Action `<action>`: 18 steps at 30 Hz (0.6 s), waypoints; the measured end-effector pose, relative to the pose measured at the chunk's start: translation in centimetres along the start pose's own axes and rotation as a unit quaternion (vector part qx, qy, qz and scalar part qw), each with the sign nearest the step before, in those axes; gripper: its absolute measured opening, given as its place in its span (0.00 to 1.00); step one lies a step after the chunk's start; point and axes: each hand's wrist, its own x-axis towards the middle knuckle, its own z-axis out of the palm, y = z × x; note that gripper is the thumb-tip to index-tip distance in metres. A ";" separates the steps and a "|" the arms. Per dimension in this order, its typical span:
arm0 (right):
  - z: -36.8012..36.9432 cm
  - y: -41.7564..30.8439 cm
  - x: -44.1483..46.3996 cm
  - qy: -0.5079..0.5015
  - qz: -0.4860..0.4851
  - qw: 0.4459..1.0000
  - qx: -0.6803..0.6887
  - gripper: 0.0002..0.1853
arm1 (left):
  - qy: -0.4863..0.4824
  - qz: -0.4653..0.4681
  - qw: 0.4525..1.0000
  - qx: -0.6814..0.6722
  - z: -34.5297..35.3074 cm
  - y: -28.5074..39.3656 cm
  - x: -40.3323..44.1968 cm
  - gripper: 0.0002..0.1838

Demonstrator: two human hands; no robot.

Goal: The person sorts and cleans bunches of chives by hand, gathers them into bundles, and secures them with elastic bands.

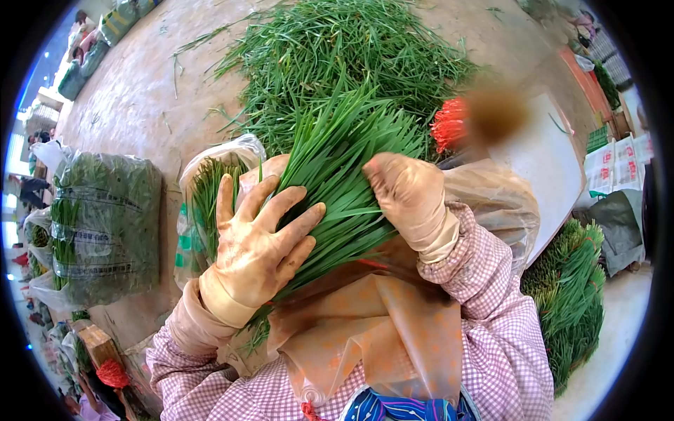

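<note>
My left hand has its fingers spread wide over the bunch of green leaves, palm down, pressing on its near left side without closing around it. My right hand is curled in, fingertips folded against the bunch's right edge; the hand looks slightly blurred, so I can't tell whether it pinches any leaves. The bunch lies between both hands, over the brown plastic sheet across my lap, its tips fanning up and away from me.

Just beyond them I see a loose heap of greens on the floor, with red ties at its right edge. Left of my left hand stands an open bag of stalks, and farther left a plastic-wrapped bale. On my right are a pale board and, nearer me, stacked green bundles.
</note>
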 end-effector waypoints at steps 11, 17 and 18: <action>-4.7 1.8 0.0 0.094 0.065 0.983 0.141 0.17 | 0.014 -0.020 1.000 0.003 0.3 0.7 -0.5 0.19; -0.8 -2.3 -1.8 -0.329 -0.044 0.942 -0.060 0.44 | 0.127 -0.039 0.984 -0.118 -0.4 0.3 -1.9 0.23; 0.3 -1.7 -2.5 -0.375 -0.003 0.926 -0.045 0.48 | 0.171 -0.036 0.977 -0.125 -1.2 -0.4 -2.4 0.30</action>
